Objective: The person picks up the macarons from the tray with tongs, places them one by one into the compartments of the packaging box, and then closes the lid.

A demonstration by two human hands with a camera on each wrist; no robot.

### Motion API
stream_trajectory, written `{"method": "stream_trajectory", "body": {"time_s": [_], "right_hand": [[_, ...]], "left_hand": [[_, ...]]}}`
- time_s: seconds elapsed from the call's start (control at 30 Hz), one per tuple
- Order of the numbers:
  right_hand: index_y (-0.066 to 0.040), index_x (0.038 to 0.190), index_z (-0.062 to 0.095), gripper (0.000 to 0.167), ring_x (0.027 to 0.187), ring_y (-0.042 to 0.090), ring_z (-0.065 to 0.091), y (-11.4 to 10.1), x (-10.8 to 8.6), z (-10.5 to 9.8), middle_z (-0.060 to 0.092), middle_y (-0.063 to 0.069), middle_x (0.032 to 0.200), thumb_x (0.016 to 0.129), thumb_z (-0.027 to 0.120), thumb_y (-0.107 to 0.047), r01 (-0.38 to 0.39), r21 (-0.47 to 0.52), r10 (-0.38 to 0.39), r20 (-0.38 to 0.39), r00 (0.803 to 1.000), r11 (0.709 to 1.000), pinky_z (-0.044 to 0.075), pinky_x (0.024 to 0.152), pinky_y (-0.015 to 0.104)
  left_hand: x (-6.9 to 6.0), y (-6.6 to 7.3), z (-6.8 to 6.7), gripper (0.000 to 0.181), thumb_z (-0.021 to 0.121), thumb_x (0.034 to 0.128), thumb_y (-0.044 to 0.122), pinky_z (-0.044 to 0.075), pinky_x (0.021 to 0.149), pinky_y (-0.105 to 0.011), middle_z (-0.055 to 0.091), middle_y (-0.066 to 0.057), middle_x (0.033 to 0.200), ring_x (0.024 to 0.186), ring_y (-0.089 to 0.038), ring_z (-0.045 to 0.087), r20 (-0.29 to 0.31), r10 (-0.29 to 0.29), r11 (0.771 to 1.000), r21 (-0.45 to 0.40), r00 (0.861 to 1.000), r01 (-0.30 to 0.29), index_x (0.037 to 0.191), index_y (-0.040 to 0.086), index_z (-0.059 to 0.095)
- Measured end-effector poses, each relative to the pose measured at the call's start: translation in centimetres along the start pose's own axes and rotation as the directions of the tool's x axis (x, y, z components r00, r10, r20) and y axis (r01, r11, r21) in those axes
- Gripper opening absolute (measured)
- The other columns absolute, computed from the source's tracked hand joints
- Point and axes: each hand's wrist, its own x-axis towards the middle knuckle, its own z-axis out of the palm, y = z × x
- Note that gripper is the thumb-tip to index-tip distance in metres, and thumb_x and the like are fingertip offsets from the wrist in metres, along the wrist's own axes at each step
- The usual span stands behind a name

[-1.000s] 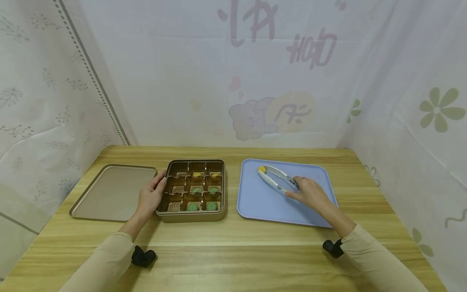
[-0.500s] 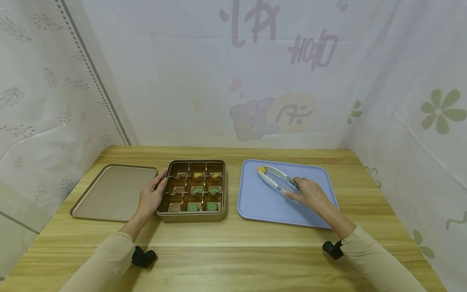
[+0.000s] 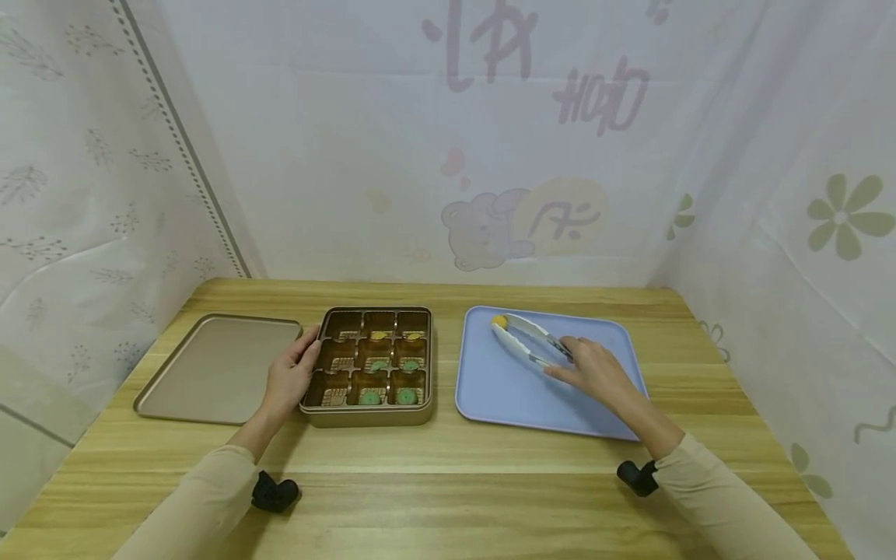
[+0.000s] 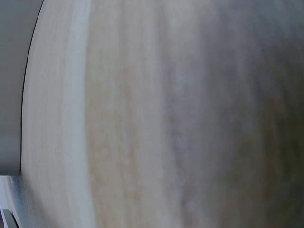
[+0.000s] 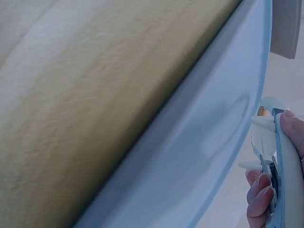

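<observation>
My right hand [image 3: 595, 372] grips a pair of tongs [image 3: 518, 346] with pale tips and grey handles, over the light blue tray [image 3: 490, 397]. A small yellow ball [image 3: 499, 320] sits between the tong tips near the tray's far left corner. In the right wrist view, fingers [image 5: 259, 197] and thumb wrap the tongs' handles. My left hand [image 3: 288, 377] rests its fairly straight fingers against the left side of a gold box [image 3: 371, 418]. Inside the box is a brown insert with square compartments; some hold green pieces [image 3: 407, 396], others yellow pieces [image 3: 414, 336].
A flat gold lid [image 3: 217, 365] lies left of the box, partly behind the left wrist. The wooden table [image 3: 448, 498] runs back to a printed cloth [image 3: 336, 155], with more cloth at both sides. Close wood grain fills most of the left wrist view.
The tong tips and the yellow ball have shifted slightly left and away from me over the tray. My left hand and the box stay in place.
</observation>
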Motion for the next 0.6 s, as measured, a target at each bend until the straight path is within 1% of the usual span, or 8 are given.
{"method": "stream_trajectory", "body": {"time_s": [0.17,0.37,0.47,0.6], "right_hand": [[0.004,0.1,0.061,0.044,0.061,0.015,0.043,-1.4,0.5,-0.5,0.056,0.009,0.073,0.08,0.074,-0.033,0.034,0.007,-0.034,-0.008,0.999,0.999,0.034,0.051,0.026],[-0.002,0.091,0.059,0.036,0.059,0.015,0.041,-3.8,1.8,-1.0,0.055,0.008,0.071,0.08,0.075,-0.033,0.071,0.001,-0.071,-0.008,0.997,0.997,0.033,0.05,0.025],[-0.004,0.09,0.058,0.037,0.059,0.014,0.041,-5.0,2.5,-1.1,0.054,0.007,0.07,0.079,0.076,-0.035,0.097,-0.001,-0.097,-0.012,0.995,0.995,0.033,0.05,0.025],[-0.003,0.095,0.06,0.04,0.06,0.014,0.045,-6.6,3.3,-1.1,0.057,0.006,0.074,0.079,0.076,-0.036,0.123,0.006,-0.122,-0.014,0.992,0.992,0.037,0.051,0.026]], "left_hand": [[0.1,0.0,0.0,0.051,0.039,0.1023,0.031,0.029,0.11,-0.046,0.034,-0.015,0.149,0.138,-0.032,0.029,0.002,0.005,1.0,0.004,1.0,-0.005,0.146,0.005,0.035],[0.0,0.2,0.0,0.05,0.04,0.1022,0.03,0.03,0.11,-0.045,0.035,-0.014,0.148,0.138,-0.031,0.03,-0.005,-0.003,1.0,0.007,1.0,0.003,0.145,0.006,0.036],[0.0,0.2,0.0,0.05,0.04,0.1022,0.03,0.03,0.11,-0.045,0.035,-0.013,0.148,0.138,-0.03,0.03,-0.004,-0.008,1.0,0.011,1.0,0.008,0.145,0.006,0.036],[0.0,0.1,0.0,0.051,0.04,0.1017,0.034,0.031,0.108,-0.047,0.036,-0.014,0.148,0.137,-0.031,0.032,-0.009,-0.001,1.0,0.005,1.0,0.001,0.145,0.007,0.036]]}}
